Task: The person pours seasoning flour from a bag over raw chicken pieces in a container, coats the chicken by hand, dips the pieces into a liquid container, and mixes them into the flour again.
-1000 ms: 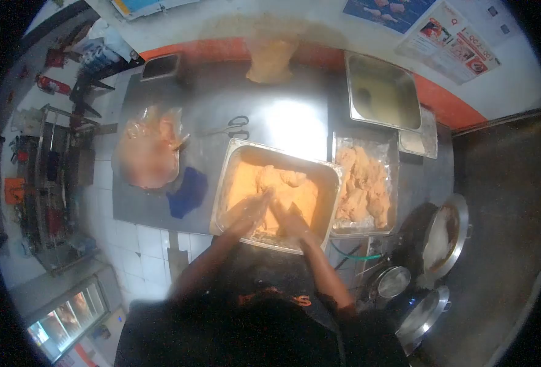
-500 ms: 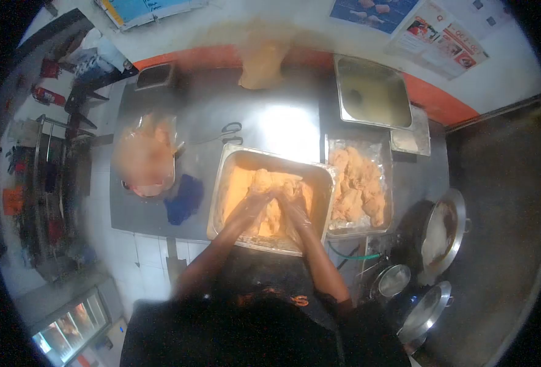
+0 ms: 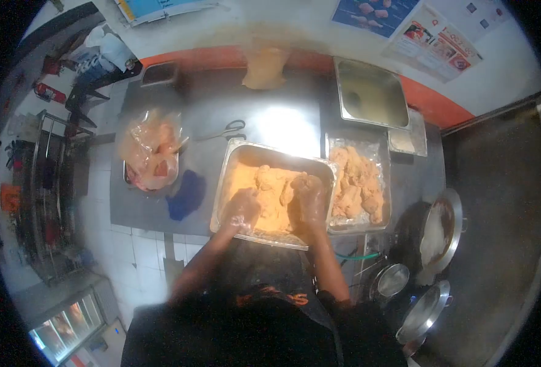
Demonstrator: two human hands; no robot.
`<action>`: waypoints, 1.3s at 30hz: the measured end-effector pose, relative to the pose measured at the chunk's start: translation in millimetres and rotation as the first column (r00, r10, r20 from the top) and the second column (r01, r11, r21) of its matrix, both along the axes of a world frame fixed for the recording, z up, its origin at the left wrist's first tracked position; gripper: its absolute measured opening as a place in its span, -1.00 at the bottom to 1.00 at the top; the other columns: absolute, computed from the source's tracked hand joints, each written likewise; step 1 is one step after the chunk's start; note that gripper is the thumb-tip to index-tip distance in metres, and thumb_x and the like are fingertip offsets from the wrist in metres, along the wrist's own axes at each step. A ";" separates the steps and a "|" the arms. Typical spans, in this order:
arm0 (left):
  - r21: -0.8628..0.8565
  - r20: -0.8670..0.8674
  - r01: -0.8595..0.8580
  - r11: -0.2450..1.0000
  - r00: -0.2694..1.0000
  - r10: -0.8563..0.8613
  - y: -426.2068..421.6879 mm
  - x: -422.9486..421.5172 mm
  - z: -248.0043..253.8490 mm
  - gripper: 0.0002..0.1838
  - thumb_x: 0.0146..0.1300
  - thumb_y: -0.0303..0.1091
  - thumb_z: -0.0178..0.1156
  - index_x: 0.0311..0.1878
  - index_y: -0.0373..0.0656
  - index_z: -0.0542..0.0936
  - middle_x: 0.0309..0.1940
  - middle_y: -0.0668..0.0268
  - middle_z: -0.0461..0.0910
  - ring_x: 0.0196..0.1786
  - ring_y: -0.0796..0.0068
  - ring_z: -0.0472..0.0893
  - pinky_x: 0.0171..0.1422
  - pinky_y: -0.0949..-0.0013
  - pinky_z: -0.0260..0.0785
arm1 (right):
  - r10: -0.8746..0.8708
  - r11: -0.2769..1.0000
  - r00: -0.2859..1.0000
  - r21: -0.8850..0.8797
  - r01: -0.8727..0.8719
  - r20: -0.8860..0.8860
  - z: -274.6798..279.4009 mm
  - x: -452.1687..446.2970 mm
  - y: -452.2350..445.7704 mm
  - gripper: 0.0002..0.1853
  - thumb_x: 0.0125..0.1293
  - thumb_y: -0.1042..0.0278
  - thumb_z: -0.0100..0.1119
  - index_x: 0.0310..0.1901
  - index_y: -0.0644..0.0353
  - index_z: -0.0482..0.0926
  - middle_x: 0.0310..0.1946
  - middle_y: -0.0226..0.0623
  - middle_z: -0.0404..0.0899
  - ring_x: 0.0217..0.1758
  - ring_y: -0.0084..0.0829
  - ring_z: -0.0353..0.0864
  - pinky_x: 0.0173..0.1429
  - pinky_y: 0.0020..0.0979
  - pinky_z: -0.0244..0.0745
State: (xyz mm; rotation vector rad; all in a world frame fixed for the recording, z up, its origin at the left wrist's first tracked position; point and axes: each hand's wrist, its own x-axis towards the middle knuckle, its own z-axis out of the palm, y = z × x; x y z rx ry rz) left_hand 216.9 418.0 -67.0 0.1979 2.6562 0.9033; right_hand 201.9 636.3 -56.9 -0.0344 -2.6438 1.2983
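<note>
A deep metal pan [image 3: 277, 243] holds orange-tinted flour [image 3: 240, 174] with coated chicken pieces [image 3: 271, 178] in it. My left hand [image 3: 244, 211] is down in the flour at the pan's left side, knuckles up; its fingertips are hidden. On the right, my right hand [image 3: 311, 205] has its fingers curled over a flour-coated chicken piece [image 3: 290, 191]. Flour covers both hands.
Right of the pan, a lined tray [image 3: 368, 227] carries several coated chicken pieces. Behind it stands a metal pan of cloudy liquid [image 3: 374, 92]. Scissors [image 3: 230, 128], a blue cloth [image 3: 186, 196] and bagged raw chicken [image 3: 154, 150] lie leftward. Large metal pans [image 3: 444, 235] stand lower right.
My hands were close together over the chicken in the middle of the pan. They have parted, the left moving left and nearer me, the right shifting right to a chicken piece.
</note>
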 end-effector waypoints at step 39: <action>0.602 0.267 -0.478 0.639 0.875 0.404 -21.4 -17.1 -65.3 -0.47 0.23 -0.08 0.33 0.06 -0.35 0.54 -0.16 0.12 0.65 -0.20 0.33 0.64 -0.21 0.32 0.47 | -0.370 0.894 0.891 -0.160 0.419 0.263 158.5 32.1 115.6 -0.80 0.28 0.33 0.25 -0.17 0.29 0.67 -0.26 -0.30 0.67 -0.30 -0.46 0.61 -0.14 -0.35 0.55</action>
